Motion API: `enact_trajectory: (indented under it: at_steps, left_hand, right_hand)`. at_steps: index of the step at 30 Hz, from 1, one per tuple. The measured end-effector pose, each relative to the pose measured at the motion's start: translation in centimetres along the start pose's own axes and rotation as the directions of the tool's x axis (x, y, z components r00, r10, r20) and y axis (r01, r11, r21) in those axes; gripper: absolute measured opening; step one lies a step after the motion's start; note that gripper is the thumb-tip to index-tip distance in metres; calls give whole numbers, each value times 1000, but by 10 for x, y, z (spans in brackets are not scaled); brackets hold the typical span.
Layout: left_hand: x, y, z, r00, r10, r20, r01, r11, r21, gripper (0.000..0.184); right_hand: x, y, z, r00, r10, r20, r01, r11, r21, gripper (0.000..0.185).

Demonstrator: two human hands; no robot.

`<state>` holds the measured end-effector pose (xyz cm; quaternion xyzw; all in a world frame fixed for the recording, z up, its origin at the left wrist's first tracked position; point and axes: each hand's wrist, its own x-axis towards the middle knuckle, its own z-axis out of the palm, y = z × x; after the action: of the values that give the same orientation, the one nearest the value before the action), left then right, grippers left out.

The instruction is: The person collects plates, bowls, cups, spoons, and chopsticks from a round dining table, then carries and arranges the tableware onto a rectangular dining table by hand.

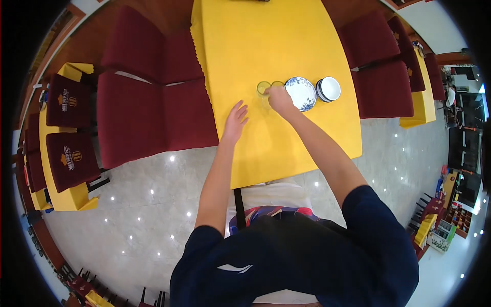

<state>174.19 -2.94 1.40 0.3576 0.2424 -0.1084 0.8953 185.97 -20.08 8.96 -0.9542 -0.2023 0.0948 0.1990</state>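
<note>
The glasses are on the yellow desk, right of upper centre, beside the plates and bowls. The right hand is at them, its grip half curled; I cannot tell if it has hold of one. The left hand is spread and holds nothing. Glass seems light, stiff, slippery, fragile; better to take the sides.

Right hand at glasses — left hand open, nearby.
</note>
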Motion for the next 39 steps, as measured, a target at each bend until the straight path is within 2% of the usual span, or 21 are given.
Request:
enact_trajectory:
  at_steps: [2, 4, 7, 9, 13, 15, 16, 19, 23, 25, 26, 28, 30, 31, 33, 34, 35, 36, 37, 38, 39]
  left_hand:
    - [-29, 5, -37, 997, 38, 69, -42, 998, 56, 50]
    - [-82, 9, -59, 993, 18, -116, -1, 990, 142, 51]
    - [-173, -18, -123, 918, -73, -390, 116, 989, 88, 54]
    - [-249, -45, -144, 843, -111, -526, 162, 986, 51, 56]
    - [-333, -73, -131, 717, -160, -678, 154, 986, -70, 55]
    - [-347, -81, -112, 678, -200, -707, 68, 975, -211, 55]
    - [-347, -83, -104, 679, -192, -709, 73, 978, -195, 55]
    - [-335, -72, -92, 719, -222, -658, -111, 898, -425, 51]
    - [-301, -27, -91, 794, -108, -598, -169, 906, -389, 51]
    - [-273, 0, -93, 861, -41, -507, -55, 984, -171, 49]
    - [-256, 9, -97, 872, -50, -487, -31, 987, -158, 49]
    - [-219, 20, -103, 919, -95, -382, 141, 986, 92, 48]
    - [-175, 18, -108, 947, -184, -263, 242, 947, 209, 48]
    - [-168, 10, -109, 951, -260, -170, 303, 896, 325, 50]
    - [-155, 3, -82, 926, -368, -87, 369, 828, 422, 54]
    - [-147, -2, -61, 889, -456, -38, 407, 749, 523, 59]
    - [-144, -15, -46, 870, -494, 10, 388, 695, 605, 64]
    - [-147, -26, -25, 845, -533, 43, 370, 642, 671, 64]
    - [-150, -40, -4, 813, -576, 80, 342, 585, 736, 63]
    - [-149, -58, 10, 788, -611, 78, 343, 540, 769, 63]
    - [-156, -75, 26, 772, -628, 103, 315, 517, 796, 60]
  right_hand:
    - [31, 17, 17, 999, 32, 14, -32, 999, -23, 25]
    - [32, 30, 35, 998, 54, 44, -53, 998, -34, 21]
    - [45, 41, 46, 977, 118, 176, -101, 990, -101, 16]
    - [36, 48, 56, 947, 213, 239, -183, 973, -143, 25]
    - [33, 51, 55, 916, 244, 318, -205, 967, -151, 26]
    - [30, 57, 56, 936, 151, 319, -87, 974, -208, 32]
    - [28, 59, 54, 937, 157, 313, -97, 976, -197, 32]
    - [17, 58, 36, 911, 146, 386, -80, 980, -180, 44]
    - [-38, 51, -24, 982, 13, 189, -3, 999, -52, 52]
    - [-83, 51, -53, 1000, 29, 8, -30, 999, 19, 53]
    - [-112, 55, -60, 996, 70, -56, -69, 997, 27, 53]
    - [-185, 72, -55, 958, 147, -247, -134, 989, 68, 49]
    - [-277, 82, -43, 901, 366, -233, -305, 916, 259, 40]
    - [-330, 89, -27, 869, 410, -277, -354, 906, 232, 27]
    - [-465, 107, 43, 704, 664, -251, -622, 747, 232, 25]
    - [-550, 112, 92, 577, 788, -213, -705, 613, 358, 29]
    - [-616, 87, 112, 238, 964, 119, -844, 145, 517, 25]
    - [-700, 70, 163, 41, 951, 306, -618, -217, 756, 22]
    - [-758, 37, 194, -187, 872, 452, -470, -483, 738, 21]
    - [-816, 8, 222, -246, 819, 519, -648, -537, 540, 17]
    - [-868, -27, 264, -352, 684, 639, -430, -725, 539, 16]
